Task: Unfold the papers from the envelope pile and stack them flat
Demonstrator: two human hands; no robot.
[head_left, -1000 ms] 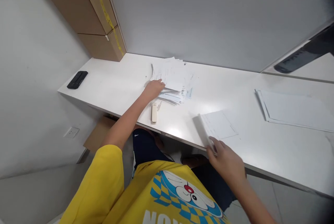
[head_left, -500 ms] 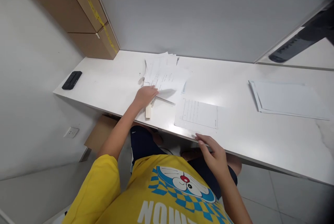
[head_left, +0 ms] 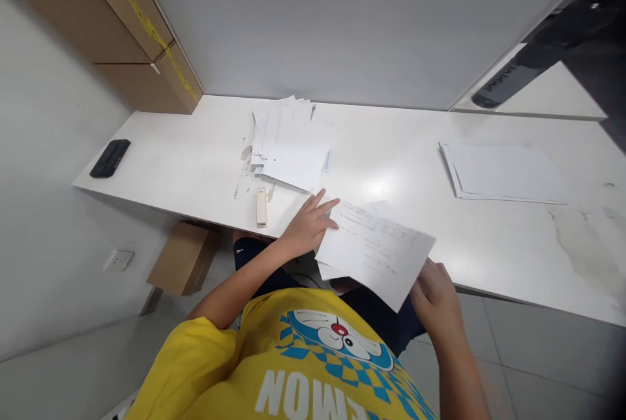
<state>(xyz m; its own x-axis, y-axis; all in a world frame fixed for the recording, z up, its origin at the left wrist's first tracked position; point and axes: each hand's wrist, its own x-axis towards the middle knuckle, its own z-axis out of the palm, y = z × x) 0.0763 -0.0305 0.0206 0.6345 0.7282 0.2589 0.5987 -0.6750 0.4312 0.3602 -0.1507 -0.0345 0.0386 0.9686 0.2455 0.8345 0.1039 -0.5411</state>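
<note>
A handwritten sheet of paper (head_left: 376, 244) is tilted over the front edge of the desk, with more paper showing beneath it. My right hand (head_left: 437, 296) is closed on its right edge, the fingers partly hidden behind it. At the sheet's left edge is my left hand (head_left: 310, 224), fingers stretched out and apart, the tips by the paper. Beyond the left hand lies a loose, uneven pile of papers (head_left: 298, 146). A small cream-coloured block-shaped object, perhaps a stapler (head_left: 262, 207), rests near the front edge, left of my left hand.
On the white desk (head_left: 195, 152), a neater stack of sheets (head_left: 508, 172) lies at the right. A black device (head_left: 110, 158) sits at the left end. Cardboard boxes (head_left: 141, 81) stand at the back left, and another carton (head_left: 180, 260) is under the desk.
My left hand has moved right from the loose pile to the sheet over the desk edge. My right hand has shifted right and now grips that sheet. The view has turned slightly right.
</note>
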